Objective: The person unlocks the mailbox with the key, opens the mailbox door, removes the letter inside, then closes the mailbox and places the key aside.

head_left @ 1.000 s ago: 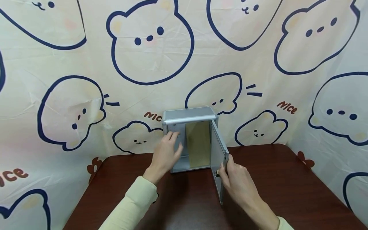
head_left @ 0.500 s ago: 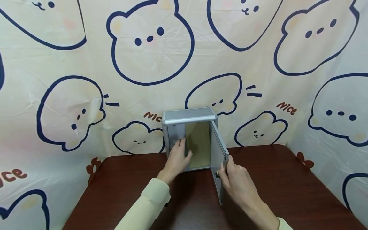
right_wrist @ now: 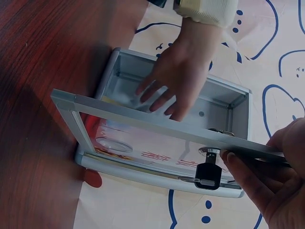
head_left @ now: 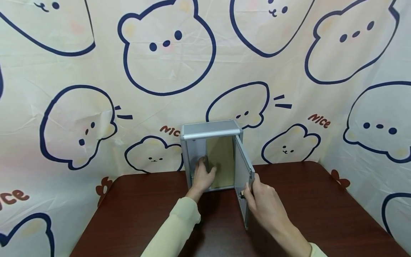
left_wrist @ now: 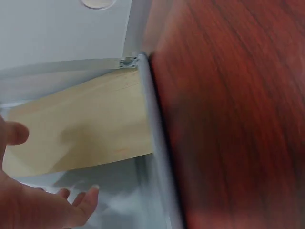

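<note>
A silver-grey lockable metal box (head_left: 210,129) stands upright on the table, its hinged door (head_left: 244,171) swung open towards me. Inside, a flat tan piece of paper (head_left: 222,160) leans against the back, beside my left hand (head_left: 203,178). That hand reaches into the box with its fingers spread and loosely bent; in the left wrist view the fingertips (left_wrist: 90,202) are next to the paper, holding nothing. My right hand (head_left: 268,201) grips the door's free edge between thumb and fingers. A black-headed key (right_wrist: 208,175) sits in the door's lock, close to the right fingers.
The dark red-brown table (head_left: 144,210) reaches back to a cream wall covering (head_left: 167,71) with cartoon bears right behind the box. The right wrist view shows red lettering (right_wrist: 155,156) on the door's outer face.
My left hand has moved from the box's left front edge rightward and down, deeper into the box. The right hand and the door have stayed in place.
</note>
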